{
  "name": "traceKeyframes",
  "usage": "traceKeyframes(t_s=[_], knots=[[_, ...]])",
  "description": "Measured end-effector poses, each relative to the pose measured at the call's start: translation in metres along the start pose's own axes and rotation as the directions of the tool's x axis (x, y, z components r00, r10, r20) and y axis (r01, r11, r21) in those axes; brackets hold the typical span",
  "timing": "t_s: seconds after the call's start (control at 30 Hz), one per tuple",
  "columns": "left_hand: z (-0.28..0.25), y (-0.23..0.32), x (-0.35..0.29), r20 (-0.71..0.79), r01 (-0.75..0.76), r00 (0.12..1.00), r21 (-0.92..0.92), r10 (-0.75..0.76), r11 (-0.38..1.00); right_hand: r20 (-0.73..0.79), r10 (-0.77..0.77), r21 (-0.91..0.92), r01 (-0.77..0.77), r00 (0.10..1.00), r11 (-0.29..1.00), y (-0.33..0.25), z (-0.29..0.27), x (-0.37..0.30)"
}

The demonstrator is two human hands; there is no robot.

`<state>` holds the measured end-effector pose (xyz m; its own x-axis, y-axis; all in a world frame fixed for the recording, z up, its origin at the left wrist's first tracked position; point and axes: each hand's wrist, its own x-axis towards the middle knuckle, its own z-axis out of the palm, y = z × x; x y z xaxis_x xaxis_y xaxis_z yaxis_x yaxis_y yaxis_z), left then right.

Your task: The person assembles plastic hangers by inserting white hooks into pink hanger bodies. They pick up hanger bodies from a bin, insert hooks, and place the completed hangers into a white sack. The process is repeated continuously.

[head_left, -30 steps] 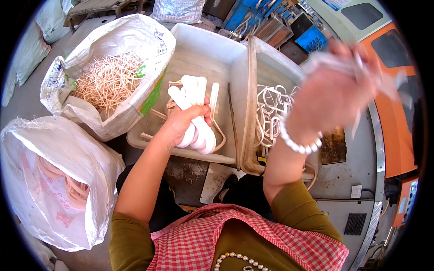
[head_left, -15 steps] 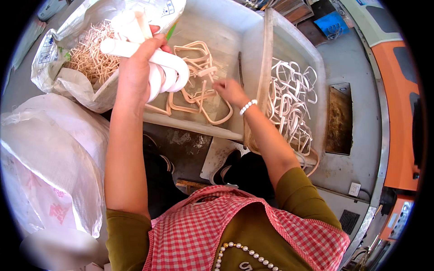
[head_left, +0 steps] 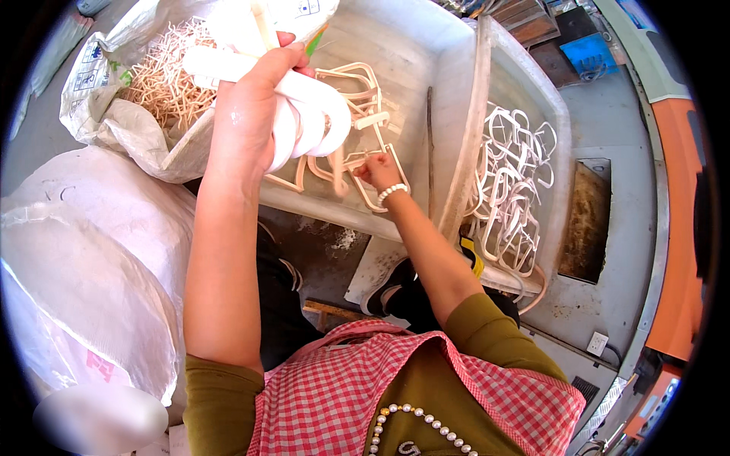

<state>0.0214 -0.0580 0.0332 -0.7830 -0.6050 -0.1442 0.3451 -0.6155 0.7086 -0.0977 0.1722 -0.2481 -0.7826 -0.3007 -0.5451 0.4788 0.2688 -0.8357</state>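
Note:
My left hand [head_left: 255, 106] is raised between the sack and the bin, its fingers wrapped round a bunch of thick white curved plastic pieces [head_left: 315, 99] with rounded, hooked ends. Lower down, my right hand [head_left: 378, 170], with a white bead bracelet at the wrist, reaches into the pale plastic bin [head_left: 395, 45]. Its fingers are closed on a thin beige plastic loop [head_left: 402, 169] near the bin's front wall. More beige bent strips [head_left: 357, 70] lie beyond that hand, partly hidden behind the white pieces.
At the left, an open white sack [head_left: 87, 106] holds many short beige sticks [head_left: 171, 76]. Plastic-wrapped bundles [head_left: 91, 243] lie below it. Right of the bin wall, another bin [head_left: 561, 144] contains tangled white loops [head_left: 506, 182]. An orange machine [head_left: 673, 220] stands far right.
My right hand has moved nearer along the bin and is now at the beige loop, which has shifted. My left hand still grips the white pieces. The whole view has swung slightly left.

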Motion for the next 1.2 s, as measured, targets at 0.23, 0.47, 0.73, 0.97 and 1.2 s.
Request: traceKeyframes(t_s=[0.23, 0.47, 0.73, 0.97, 1.2], knots=[[0.01, -0.003, -0.006, -0.045, 0.033, 0.998, 0.03, -0.031, 0.999, 0.123, 0.081, -0.421, -0.022, 0.989, 0.907, -0.04, -0.034, -0.019], [0.012, -0.004, -0.006, -0.056, 0.047, 0.997, 0.02, -0.045, 0.999, -0.006, -0.029, -0.463, 0.023, 1.0, 0.886, 0.024, 0.013, 0.005], [0.007, 0.004, 0.0, -0.103, 0.049, 0.994, 0.022, -0.046, 0.999, -0.027, -0.029, -0.493, 0.012, 0.999, 0.87, 0.052, 0.032, 0.031], [-0.017, 0.008, 0.0, -0.079, 0.133, 0.989, 0.136, -0.123, 0.982, -0.02, 0.064, -0.294, -0.067, 0.998, 0.954, -0.077, 0.007, -0.018], [-0.003, -0.013, -0.006, 0.063, 0.308, 0.926, 0.442, -0.371, 0.843, 0.098, -0.006, 0.277, -0.021, 0.995, 0.961, -0.2, -0.086, -0.1]])
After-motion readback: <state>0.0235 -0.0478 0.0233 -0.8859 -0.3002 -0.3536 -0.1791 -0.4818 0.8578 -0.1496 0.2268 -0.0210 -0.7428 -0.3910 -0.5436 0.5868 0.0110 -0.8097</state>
